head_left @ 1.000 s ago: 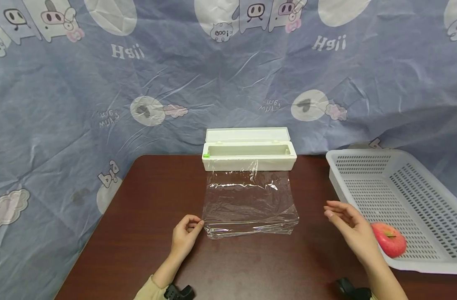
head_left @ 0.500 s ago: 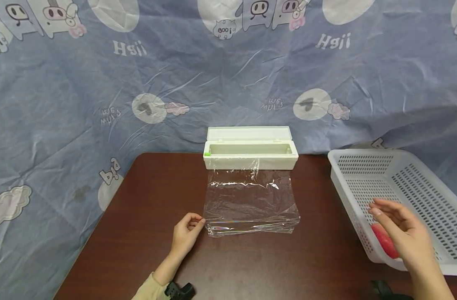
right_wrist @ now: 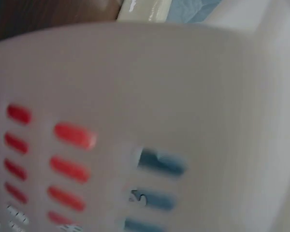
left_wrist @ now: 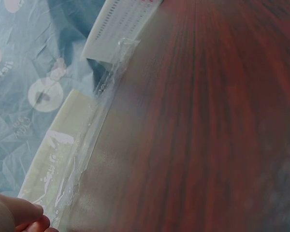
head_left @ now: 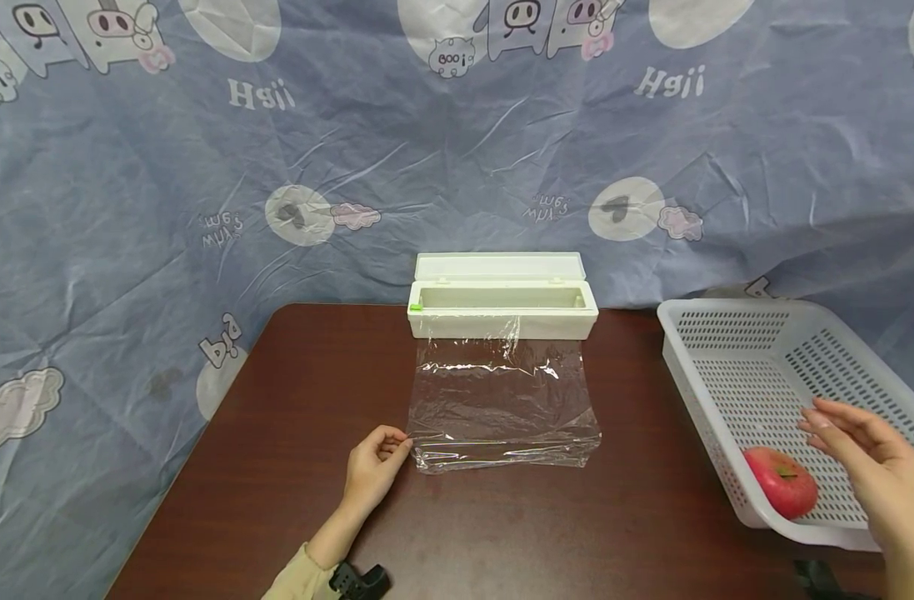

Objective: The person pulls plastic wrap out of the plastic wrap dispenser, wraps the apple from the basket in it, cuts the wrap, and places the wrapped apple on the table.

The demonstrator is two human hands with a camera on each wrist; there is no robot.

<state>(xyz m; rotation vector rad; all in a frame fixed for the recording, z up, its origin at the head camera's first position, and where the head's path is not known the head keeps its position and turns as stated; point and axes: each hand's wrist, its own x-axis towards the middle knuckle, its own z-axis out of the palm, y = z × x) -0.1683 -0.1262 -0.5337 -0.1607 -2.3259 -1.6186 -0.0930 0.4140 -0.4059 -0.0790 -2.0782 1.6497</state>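
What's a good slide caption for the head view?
Left hand pinches a corner of the plastic wrap; right hand near the apple in the basket.

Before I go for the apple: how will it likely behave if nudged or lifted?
The apple will probably roll if nudged, being round, though the basket wall close beside it may stop it that way. Its smooth-looking skin could be slightly slippery. It looks whole and plump, so it should keep its shape in a grip.
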